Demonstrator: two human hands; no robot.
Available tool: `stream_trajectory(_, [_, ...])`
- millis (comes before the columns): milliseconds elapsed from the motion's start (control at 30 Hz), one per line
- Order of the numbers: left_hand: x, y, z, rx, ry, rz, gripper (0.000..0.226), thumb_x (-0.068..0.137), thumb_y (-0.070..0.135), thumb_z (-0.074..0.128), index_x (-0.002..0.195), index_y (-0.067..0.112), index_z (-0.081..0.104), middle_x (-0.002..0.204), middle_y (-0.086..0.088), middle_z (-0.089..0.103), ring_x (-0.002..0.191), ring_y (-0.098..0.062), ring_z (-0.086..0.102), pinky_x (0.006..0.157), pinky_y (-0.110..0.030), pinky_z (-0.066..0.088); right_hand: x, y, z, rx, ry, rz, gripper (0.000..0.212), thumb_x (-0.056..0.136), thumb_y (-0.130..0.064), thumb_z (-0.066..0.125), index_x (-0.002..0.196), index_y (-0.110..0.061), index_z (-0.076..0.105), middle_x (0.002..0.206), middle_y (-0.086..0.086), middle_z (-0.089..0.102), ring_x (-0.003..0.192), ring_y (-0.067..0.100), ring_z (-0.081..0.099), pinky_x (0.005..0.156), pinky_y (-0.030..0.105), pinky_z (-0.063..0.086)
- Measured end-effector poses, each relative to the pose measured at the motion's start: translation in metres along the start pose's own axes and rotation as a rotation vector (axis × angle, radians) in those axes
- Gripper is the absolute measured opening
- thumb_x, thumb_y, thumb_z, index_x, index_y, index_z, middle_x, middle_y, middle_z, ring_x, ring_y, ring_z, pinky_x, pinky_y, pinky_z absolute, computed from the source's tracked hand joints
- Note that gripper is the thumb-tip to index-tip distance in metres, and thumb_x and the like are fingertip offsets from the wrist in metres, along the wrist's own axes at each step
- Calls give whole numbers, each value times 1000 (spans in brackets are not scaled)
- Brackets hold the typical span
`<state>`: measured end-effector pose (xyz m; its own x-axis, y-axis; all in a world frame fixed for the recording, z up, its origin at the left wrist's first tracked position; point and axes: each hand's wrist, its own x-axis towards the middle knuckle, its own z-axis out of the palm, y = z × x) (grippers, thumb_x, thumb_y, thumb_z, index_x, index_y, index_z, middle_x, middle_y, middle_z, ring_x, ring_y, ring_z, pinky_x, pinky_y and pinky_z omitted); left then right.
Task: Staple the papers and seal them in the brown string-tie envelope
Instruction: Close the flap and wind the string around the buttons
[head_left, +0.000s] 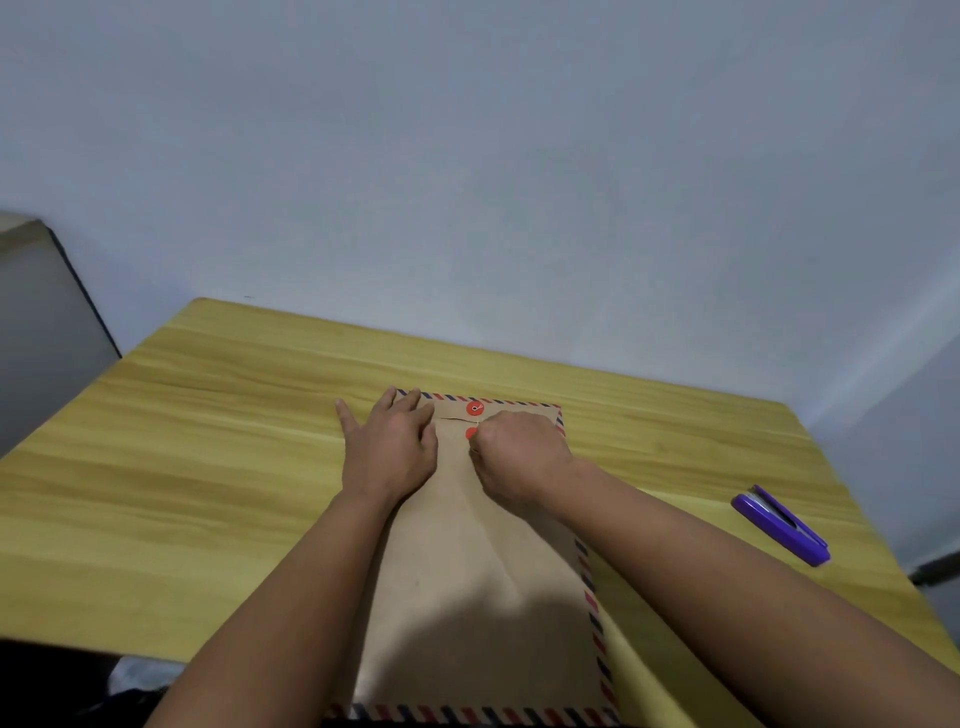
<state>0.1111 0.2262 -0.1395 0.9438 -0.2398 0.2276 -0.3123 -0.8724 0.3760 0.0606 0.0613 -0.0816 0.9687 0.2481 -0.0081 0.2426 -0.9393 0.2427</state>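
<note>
A brown string-tie envelope (467, 561) with a red-and-blue striped border lies lengthwise on the yellow wooden table (182, 441), its flap folded down at the far end. Two red discs sit on it: one on the flap (475, 409), one just below (470, 433), partly hidden. My left hand (389, 447) lies flat, fingers spread, on the envelope's far left corner. My right hand (519, 457) is curled over the lower disc, fingertips pinched at the thin string. No papers show outside the envelope.
A purple stapler (782, 525) lies shut on the table to the right, near its right edge. A grey cabinet (41, 322) stands off the table's left side. A pale wall rises behind the table's far edge.
</note>
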Motion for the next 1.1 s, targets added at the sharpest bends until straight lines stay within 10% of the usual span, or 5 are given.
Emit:
stream_trajectory(533, [1,-3,1,35,-19,22,36,97,33,49,126,44,67,152,11,51,152,-21,29,110,-81,4,85,32,-26,139,-220,-182,19,96,-26,56,91,-17,72,88,2,72,84,29,65,62,32,45])
stream_trajectory(1100, [0,-1,0,-4,-4,-3,37,95,35,50,128,44,66,153,13,50,152,-18,27,114,-79,0,83,62,4,508,-54,153,17,86,-11,62,78,-11,76,86,5,76,85,26,69,74,37,60])
